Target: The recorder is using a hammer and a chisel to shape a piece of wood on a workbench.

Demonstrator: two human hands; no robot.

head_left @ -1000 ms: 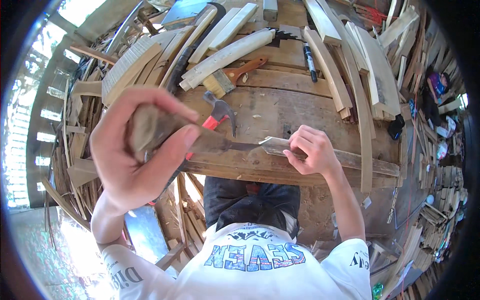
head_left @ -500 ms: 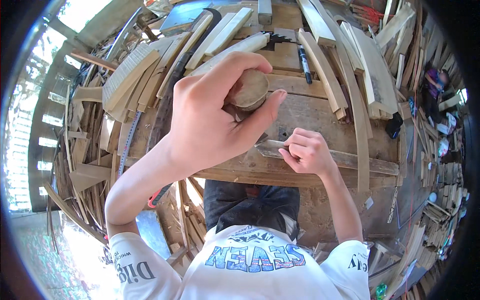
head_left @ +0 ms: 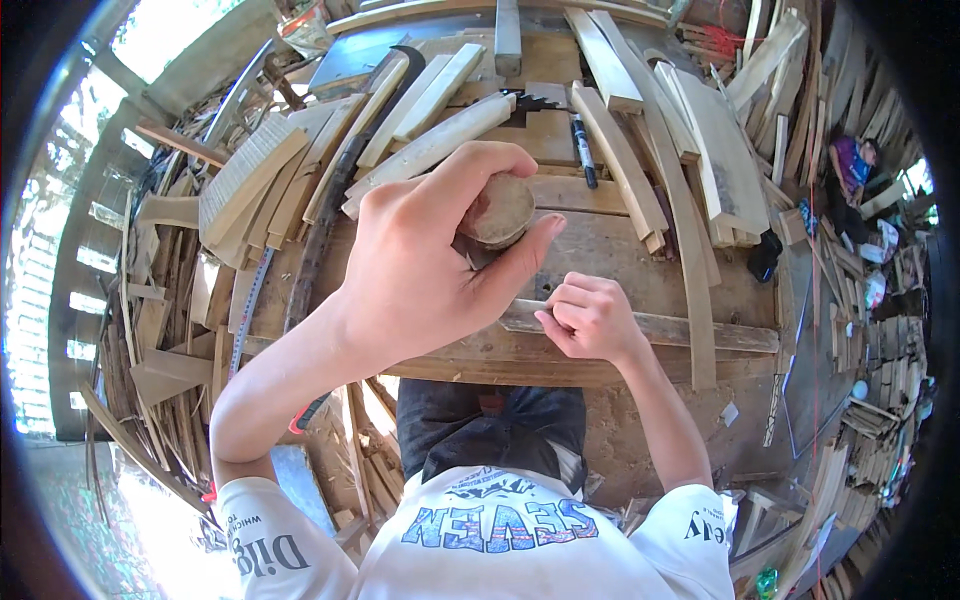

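My left hand [head_left: 410, 260] is raised above the workbench [head_left: 600, 225], close to the camera. Its fingers and thumb curl around a round piece of wood [head_left: 503, 212] whose flat, worn end faces up. The lower part of that piece is hidden by the hand. Low on the right, my right hand [head_left: 592, 316] is closed over a narrow wooden strip [head_left: 690, 331] along the bench's near edge. One end of the strip pokes out left of the fingers, partly behind my left hand. My right fingertips are curled out of sight.
A marker pen [head_left: 583, 152] lies on the bench between pale boards [head_left: 622, 165]. Farther left are a curved dark blade [head_left: 412, 70] and stacked boards [head_left: 250, 180]. A tape measure's blade [head_left: 250, 310] hangs at left. Another person [head_left: 850, 170] sits far right.
The view has shifted a little, so the bench appears lower and more to the left. My left hand sits slightly lower in the picture. Both grips look the same.
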